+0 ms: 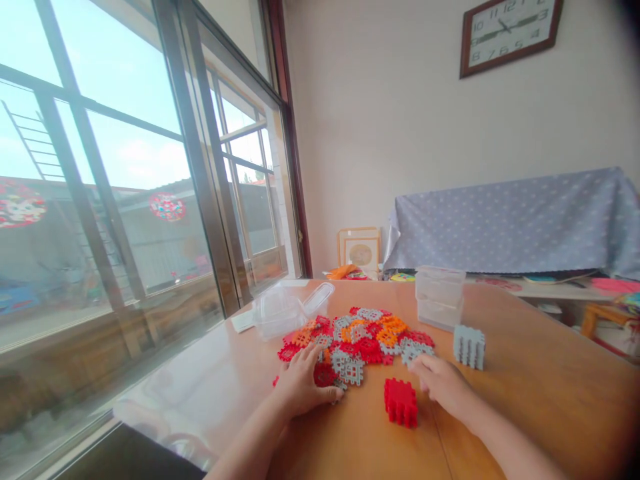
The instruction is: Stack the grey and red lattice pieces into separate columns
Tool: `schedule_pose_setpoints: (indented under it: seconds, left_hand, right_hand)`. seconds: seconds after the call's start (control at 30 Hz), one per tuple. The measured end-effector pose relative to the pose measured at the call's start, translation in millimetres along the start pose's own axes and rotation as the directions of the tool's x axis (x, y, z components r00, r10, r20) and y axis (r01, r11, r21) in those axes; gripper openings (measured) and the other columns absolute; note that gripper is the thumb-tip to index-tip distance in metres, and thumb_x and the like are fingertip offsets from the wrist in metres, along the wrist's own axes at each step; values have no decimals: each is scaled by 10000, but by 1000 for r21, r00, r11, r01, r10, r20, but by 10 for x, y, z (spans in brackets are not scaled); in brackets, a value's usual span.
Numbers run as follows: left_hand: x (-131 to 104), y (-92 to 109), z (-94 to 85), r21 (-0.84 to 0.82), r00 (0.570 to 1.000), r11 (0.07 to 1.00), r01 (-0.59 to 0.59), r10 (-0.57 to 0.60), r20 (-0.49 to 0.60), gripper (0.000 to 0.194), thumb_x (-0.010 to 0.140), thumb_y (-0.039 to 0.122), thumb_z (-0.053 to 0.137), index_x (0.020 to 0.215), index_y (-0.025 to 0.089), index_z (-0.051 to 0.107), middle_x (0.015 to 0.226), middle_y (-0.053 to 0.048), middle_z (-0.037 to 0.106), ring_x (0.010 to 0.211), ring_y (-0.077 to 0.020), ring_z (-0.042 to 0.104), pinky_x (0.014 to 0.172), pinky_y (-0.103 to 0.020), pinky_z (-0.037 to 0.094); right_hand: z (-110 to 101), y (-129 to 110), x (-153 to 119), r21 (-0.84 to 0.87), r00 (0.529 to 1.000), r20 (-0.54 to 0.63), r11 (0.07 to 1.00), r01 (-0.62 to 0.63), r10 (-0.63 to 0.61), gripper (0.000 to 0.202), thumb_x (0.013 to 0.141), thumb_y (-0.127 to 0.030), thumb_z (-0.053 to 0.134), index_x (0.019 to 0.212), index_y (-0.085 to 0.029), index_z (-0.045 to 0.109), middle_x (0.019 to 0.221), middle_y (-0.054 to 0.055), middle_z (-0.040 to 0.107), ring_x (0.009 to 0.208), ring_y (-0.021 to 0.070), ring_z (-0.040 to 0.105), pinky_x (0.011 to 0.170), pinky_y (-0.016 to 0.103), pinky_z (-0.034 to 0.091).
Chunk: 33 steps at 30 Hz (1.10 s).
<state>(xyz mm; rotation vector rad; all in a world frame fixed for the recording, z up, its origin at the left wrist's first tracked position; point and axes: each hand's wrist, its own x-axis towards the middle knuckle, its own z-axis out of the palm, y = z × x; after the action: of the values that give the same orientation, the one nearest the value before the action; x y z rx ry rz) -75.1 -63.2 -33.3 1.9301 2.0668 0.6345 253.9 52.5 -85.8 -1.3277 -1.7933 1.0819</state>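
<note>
A loose pile of notched plastic building tiles [367,350] in red, grey and orange lies mid-table. My left hand [303,380] rests on the pile's near-left side, thumb and fingers spread, touching red and grey tiles. At the pile's right edge, my right hand [445,383] has its fingers drawn together at a grey tile [417,350]; its grip is partly hidden and slightly blurred. Between my hands, nearer to me, stands a stack of red tiles [401,403]. A stack of grey tiles [469,347] stands beyond my right hand, to the right.
Behind the pile, a clear plastic container [277,313] and its lid [319,299] lie at the left. Clear stacked boxes [440,297] stand at the back right. The wooden table [525,360] borders a window on the left. A cloth-covered shelf [505,223] is beyond.
</note>
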Motion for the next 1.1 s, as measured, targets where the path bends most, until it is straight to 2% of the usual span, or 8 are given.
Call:
schedule_pose_setpoints:
  seconds: [0.17,0.33,0.47,0.57,0.7,0.8,0.93,1.1]
  left_hand:
    - [248,171,152,25,984,994,-107,110,-138,626,696,451,748,1277,281,590,1371,-87,586,1256,-320,531,1054,-391,405]
    - [584,260,254,-109,962,992,-65,33,-271,322,767,208,633,1084,232,582,1083,-45,677,1001,-209,617,877,-296,452]
    - [938,350,350,-284,961,959,-2,-77,-265,336,746,153,641,1069,209,568,958,-18,690,898,-178,630,817,-278,465]
    - [1165,487,391,-342,963,940,23,-113,-246,407,795,266,661,1172,170,542,952,-52,701,869,-190,654,781,-295,493]
    - [1285,731,382,-444,965,896,-32,-88,-248,701,834,501,662,1404,167,428,1277,-152,636,1151,-242,620,908,-326,501]
    - [1231,823,376,-618,979,774,-138,11,-205,781,839,526,666,1477,169,391,1413,-186,557,1302,-280,541,998,-367,481]
    - [1052,631,350,-443,963,884,-151,31,-268,581,898,499,582,1379,178,531,1409,-140,581,1308,-249,539,1060,-352,438]
    - [755,55,157,-250,912,965,81,-173,-373,446,880,408,573,1277,205,569,1336,-146,604,1336,-327,470,1131,-506,302]
  right_hand:
    - [2,-31,-18,6,1000,-15,1000,11,-11,294,861,-474,483,717,-225,538,516,-51,509,457,116,432,460,233,295]
    - [-6,-31,-20,-39,999,-31,999,36,-37,294,882,-457,473,722,-221,544,543,-45,553,474,119,478,464,228,320]
    - [-22,-13,-24,-42,995,-26,994,96,-97,302,905,-438,458,719,-217,547,547,-40,564,505,125,502,480,224,328]
    - [-41,-14,-26,-74,993,-30,991,113,-115,296,914,-410,447,729,-212,568,562,-34,583,530,128,524,499,222,333]
    - [-46,-14,-19,-102,991,-33,987,124,-128,291,914,-396,459,712,-210,558,573,-30,594,550,132,536,508,222,328]
    - [-34,-18,-26,-102,992,-42,988,116,-121,308,920,-410,455,704,-211,547,558,-37,574,534,126,511,502,222,312]
    - [-43,-71,-88,-95,992,-28,988,118,-121,302,912,-426,475,723,-209,567,567,-38,570,561,132,519,514,223,315]
    - [-64,-99,-128,-87,989,-11,986,145,-146,325,923,-451,457,736,-213,578,576,-35,568,577,140,524,526,231,335]
